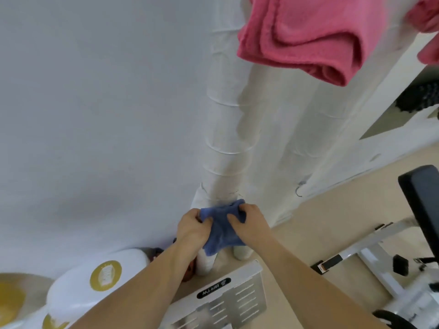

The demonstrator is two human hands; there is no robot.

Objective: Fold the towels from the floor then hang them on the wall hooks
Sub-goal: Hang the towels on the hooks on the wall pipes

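We hold a blue towel [223, 230] in both hands, right in front of the foot of the white wrapped pipe [223, 138].
The white wall [95, 115] spreads out to the left of the pipe, and a folded pink towel [304, 36] hangs up high, just right of the pipe's top; we cannot see what it hangs from. Left of the pipe's foot stands a white tub [95, 288] with a gold label, and a white slotted plate [225, 298] lies just in front of the foot. Our left hand [191, 227] grips the blue towel's left edge with curled fingers, while our right hand [249, 224] bunches its upper right corner, thumb pressed on the cloth. The rest of the towel hangs down between our wrists.
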